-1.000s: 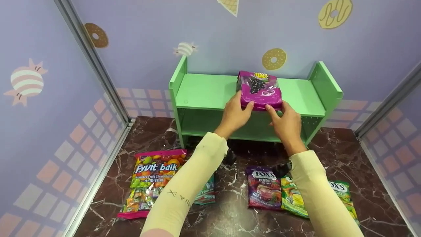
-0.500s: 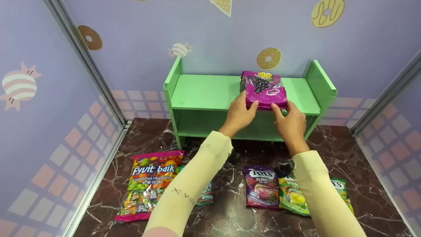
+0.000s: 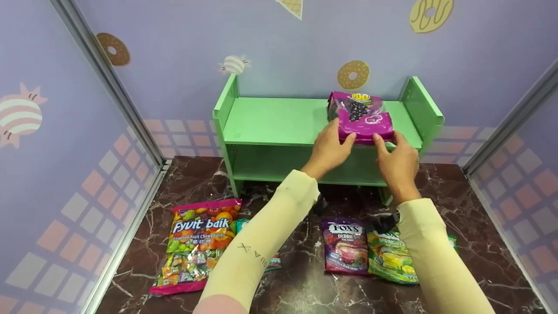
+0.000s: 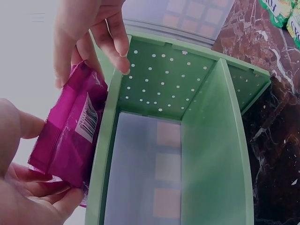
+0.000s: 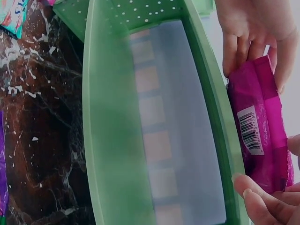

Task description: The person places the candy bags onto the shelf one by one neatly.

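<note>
A purple candy bag [image 3: 366, 126] with dark berries and a clear window on its face lies on the top board of the green shelf [image 3: 270, 122], right of its middle. Its near end reaches the board's front edge. My left hand [image 3: 331, 146] grips the bag's near left corner, and my right hand [image 3: 397, 163] holds the near right corner. Both thumbs press the near end; some fingers are hidden along the sides. A barcode on the bag [image 4: 70, 126] shows in the left wrist view, between the two hands. The right wrist view shows the bag [image 5: 262, 126] beside the shelf's edge.
The shelf's raised right side panel [image 3: 420, 109] stands close to the bag. On the dark marble floor lie a Fyuit baik candy bag [image 3: 198, 244], a partly hidden teal bag [image 3: 274, 261], a purple Fox's bag [image 3: 345, 246] and a green-yellow Fox's bag [image 3: 390, 257].
Both hands have slid the purple candy bag to the right along the top board, nearer the right side panel. The head view has shifted slightly.
</note>
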Available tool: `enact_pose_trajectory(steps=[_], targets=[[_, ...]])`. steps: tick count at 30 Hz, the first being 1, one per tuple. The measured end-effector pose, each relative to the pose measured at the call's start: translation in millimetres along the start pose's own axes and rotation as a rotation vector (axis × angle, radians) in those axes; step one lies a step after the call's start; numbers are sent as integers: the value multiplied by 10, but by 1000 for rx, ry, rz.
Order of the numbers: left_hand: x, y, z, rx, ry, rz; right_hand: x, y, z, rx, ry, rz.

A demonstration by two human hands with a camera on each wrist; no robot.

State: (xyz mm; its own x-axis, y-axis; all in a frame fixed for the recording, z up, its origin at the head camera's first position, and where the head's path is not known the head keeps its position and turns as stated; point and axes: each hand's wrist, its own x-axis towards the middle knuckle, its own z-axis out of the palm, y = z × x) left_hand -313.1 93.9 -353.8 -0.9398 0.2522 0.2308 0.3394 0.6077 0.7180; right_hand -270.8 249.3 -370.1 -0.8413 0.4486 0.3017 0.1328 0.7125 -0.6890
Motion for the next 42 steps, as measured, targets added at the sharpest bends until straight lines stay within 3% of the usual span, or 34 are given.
enact_pose_trajectory(steps=[17,32,42], targets=[[52,170,138,20,-95,57,28,192,-147,5,88,42],[92,324,295,34,-148,44,17,331,-289,13,103,76],[122,366,336,42,-168,39,36,397,-340,-30,175,34]])
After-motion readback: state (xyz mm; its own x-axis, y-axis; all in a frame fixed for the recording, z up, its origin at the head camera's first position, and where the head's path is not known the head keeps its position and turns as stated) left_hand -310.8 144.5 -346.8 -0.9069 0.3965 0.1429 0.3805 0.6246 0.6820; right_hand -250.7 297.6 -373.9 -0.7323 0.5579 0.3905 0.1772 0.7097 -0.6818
